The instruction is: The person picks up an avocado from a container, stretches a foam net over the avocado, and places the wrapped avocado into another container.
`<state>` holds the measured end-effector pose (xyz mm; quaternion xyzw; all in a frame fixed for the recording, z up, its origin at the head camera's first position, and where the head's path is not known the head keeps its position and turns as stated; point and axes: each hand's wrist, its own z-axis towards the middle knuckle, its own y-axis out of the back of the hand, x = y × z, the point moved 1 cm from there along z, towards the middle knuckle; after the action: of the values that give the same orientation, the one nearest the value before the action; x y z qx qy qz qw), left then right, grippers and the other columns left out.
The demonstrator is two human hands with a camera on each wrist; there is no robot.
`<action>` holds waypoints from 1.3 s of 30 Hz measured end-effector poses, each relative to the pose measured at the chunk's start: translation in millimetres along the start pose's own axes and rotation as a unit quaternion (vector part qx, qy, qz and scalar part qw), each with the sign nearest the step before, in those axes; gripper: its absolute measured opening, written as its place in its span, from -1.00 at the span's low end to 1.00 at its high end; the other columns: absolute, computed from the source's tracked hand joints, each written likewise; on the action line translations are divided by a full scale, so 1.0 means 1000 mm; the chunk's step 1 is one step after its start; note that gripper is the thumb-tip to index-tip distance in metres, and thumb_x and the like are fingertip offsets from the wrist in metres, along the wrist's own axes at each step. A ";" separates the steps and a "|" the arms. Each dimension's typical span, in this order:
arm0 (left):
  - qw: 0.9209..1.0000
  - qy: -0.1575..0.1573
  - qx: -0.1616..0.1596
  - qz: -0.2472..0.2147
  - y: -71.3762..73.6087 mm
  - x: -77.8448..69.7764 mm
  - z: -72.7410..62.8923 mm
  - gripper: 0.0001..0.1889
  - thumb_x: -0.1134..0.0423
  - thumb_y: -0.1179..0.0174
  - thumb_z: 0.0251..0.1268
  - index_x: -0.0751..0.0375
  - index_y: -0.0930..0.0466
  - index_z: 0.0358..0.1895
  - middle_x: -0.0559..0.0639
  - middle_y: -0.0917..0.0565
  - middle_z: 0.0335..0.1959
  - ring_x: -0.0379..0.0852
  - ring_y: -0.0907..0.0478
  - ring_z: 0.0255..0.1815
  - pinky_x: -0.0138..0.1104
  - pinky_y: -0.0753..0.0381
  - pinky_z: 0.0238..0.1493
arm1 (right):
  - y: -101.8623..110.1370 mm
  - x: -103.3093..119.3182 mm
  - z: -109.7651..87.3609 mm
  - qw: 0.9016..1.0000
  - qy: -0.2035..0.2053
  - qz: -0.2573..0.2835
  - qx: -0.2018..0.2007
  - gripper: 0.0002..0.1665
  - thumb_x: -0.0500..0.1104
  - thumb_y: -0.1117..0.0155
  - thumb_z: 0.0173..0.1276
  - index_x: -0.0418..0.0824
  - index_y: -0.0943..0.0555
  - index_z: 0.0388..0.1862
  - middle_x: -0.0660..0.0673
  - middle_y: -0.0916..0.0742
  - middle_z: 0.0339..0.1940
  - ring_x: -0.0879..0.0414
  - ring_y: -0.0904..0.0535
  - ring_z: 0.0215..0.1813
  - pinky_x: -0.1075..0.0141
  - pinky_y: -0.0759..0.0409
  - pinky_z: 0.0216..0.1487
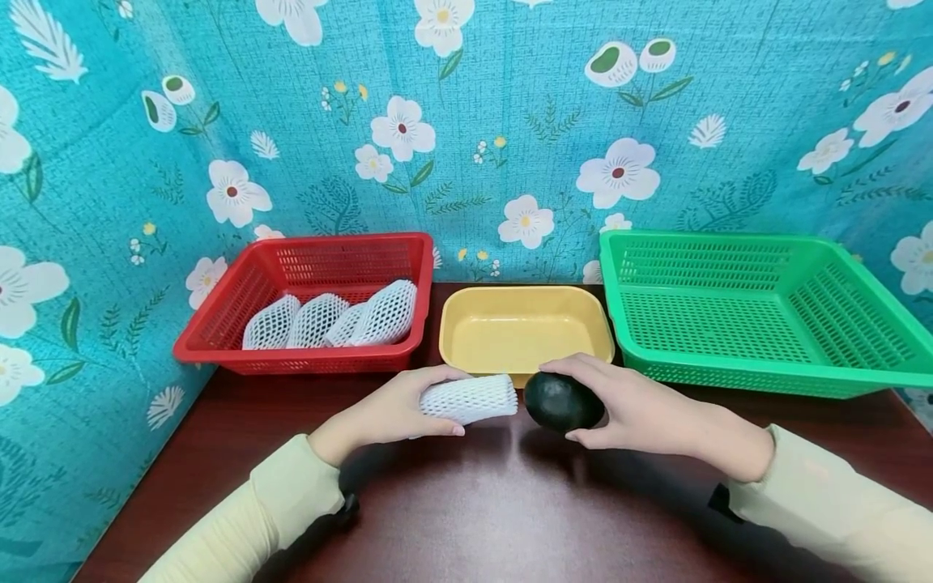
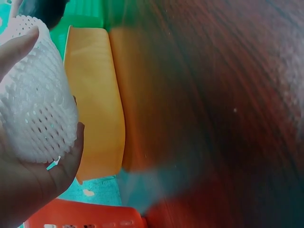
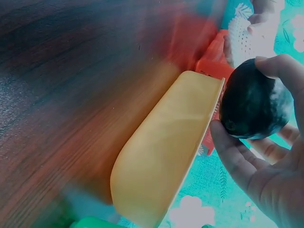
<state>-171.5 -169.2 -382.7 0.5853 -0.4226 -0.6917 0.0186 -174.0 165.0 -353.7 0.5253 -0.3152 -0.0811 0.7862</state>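
Note:
In the head view my left hand (image 1: pixel 397 409) grips a white foam fruit net (image 1: pixel 470 399) between thumb and fingers. The net lies sideways, its free end toward the right. Facing it, my right hand (image 1: pixel 627 405) holds a dark, smooth avocado (image 1: pixel 561 402), fingers over the top and thumb below. A small gap separates net and avocado, both in front of the yellow tub (image 1: pixel 521 336). In the left wrist view the mesh of the foam net (image 2: pixel 42 99) bulges across the palm. The right wrist view shows fingertips round the avocado (image 3: pixel 251 102).
A red basket (image 1: pixel 302 360) at the back left holds several white foam nets (image 1: pixel 386 312). At the back right stands a green basket (image 1: pixel 729 324). All stand on a dark brown table (image 1: pixel 496 502) before a blue floral cloth (image 1: pixel 496 121).

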 end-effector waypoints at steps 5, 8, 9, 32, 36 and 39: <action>1.000 -0.004 -0.007 -0.003 -0.003 -0.003 0.001 -0.30 0.05 -0.56 0.07 -0.13 -0.51 0.33 -0.22 -0.58 0.13 -0.14 -0.51 0.10 -0.22 -0.66 0.00 | 0.000 0.003 0.004 1.000 0.007 -0.002 0.001 -0.08 -0.11 -0.64 0.12 -0.08 -0.40 0.44 0.06 -0.60 0.18 0.23 -0.54 0.08 0.21 -0.66 0.01; 1.000 -0.011 -0.016 0.000 -0.005 -0.004 0.001 -0.30 0.07 -0.58 0.04 -0.13 -0.52 0.32 -0.23 -0.58 0.13 -0.15 -0.52 0.09 -0.22 -0.66 0.00 | 0.001 0.004 0.006 1.000 0.011 0.000 -0.003 -0.07 -0.09 -0.65 0.11 -0.09 -0.40 0.43 0.05 -0.61 0.18 0.24 -0.54 0.08 0.21 -0.66 0.01; 1.000 -0.013 -0.021 0.004 -0.006 -0.004 0.002 -0.30 0.07 -0.58 0.04 -0.13 -0.53 0.32 -0.24 -0.58 0.12 -0.16 -0.52 0.09 -0.22 -0.66 0.00 | 0.001 0.004 0.007 1.000 0.013 0.000 -0.005 -0.07 -0.08 -0.65 0.11 -0.10 -0.41 0.43 0.05 -0.61 0.18 0.24 -0.54 0.07 0.21 -0.66 0.01; 0.997 -0.038 -0.060 0.004 -0.012 -0.016 0.008 -0.34 0.09 -0.60 0.02 -0.09 -0.57 0.26 -0.25 -0.61 0.09 -0.18 -0.54 0.05 -0.23 -0.65 0.03 | 0.002 0.008 0.015 1.000 -0.014 0.026 -0.006 -0.04 -0.09 -0.69 0.06 -0.15 -0.40 0.40 -0.01 -0.63 0.15 0.22 -0.56 -0.07 0.24 -0.67 -0.08; 0.996 -0.052 -0.070 0.013 -0.015 -0.019 0.008 -0.33 0.09 -0.59 0.04 -0.09 -0.56 0.28 -0.24 -0.62 0.10 -0.19 -0.54 0.04 -0.24 -0.65 0.01 | -0.003 0.008 0.015 0.996 -0.038 0.078 -0.010 -0.05 -0.17 -0.69 0.05 -0.12 -0.38 0.38 0.00 -0.64 0.05 0.22 -0.54 -0.27 0.28 -0.67 -0.31; 0.995 -0.059 -0.076 0.018 -0.017 -0.022 0.009 -0.33 0.08 -0.59 0.05 -0.10 -0.56 0.29 -0.22 -0.63 0.11 -0.18 -0.54 0.03 -0.26 -0.67 -0.02 | -0.006 0.008 0.015 0.993 -0.048 0.105 -0.005 -0.06 -0.18 -0.68 0.07 -0.09 -0.38 0.39 0.01 -0.63 0.07 0.21 -0.54 -0.28 0.28 -0.68 -0.36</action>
<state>-164.4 -141.8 -376.2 0.5332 -0.3796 -0.7543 0.0502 -174.6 147.1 -352.2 0.4810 -0.4056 -0.0249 0.7769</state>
